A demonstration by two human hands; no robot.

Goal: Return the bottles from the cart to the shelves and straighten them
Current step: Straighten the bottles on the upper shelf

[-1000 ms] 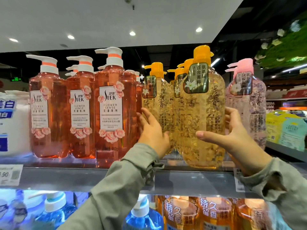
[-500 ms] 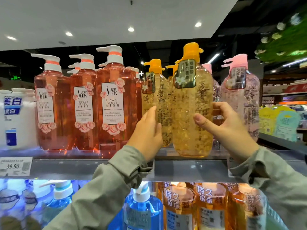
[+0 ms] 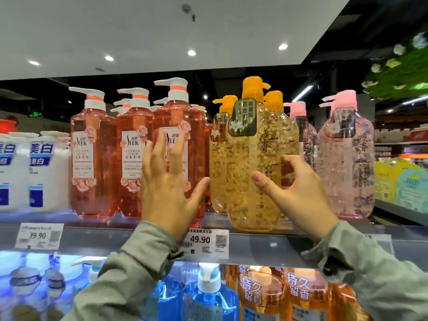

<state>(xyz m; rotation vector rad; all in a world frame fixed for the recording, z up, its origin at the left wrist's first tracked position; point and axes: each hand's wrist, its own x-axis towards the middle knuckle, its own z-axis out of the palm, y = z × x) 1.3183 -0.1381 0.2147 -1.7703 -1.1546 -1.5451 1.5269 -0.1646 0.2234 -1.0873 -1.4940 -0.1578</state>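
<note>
The right grip (image 3: pixel 301 193) is clamped round the amber pump bottle (image 3: pixel 259 158) at the shelf's (image 3: pixel 266 247) front edge. The left grip (image 3: pixel 166 191) is spread apart, its thumb near the amber row behind. Shelving looks nearly done, and squaring the bottle remains.

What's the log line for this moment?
step: straighten | right hand: holds yellow bottle, upright at shelf front | left hand: open, before SLEK bottles

SLEK FLOWER SENSE on pink bottles (image 3: pixel 130 158); 39.90 tag (image 3: pixel 38 236), 49.90 tag (image 3: pixel 205 243) (shelf edge (image 3: pixel 266 249))
</note>
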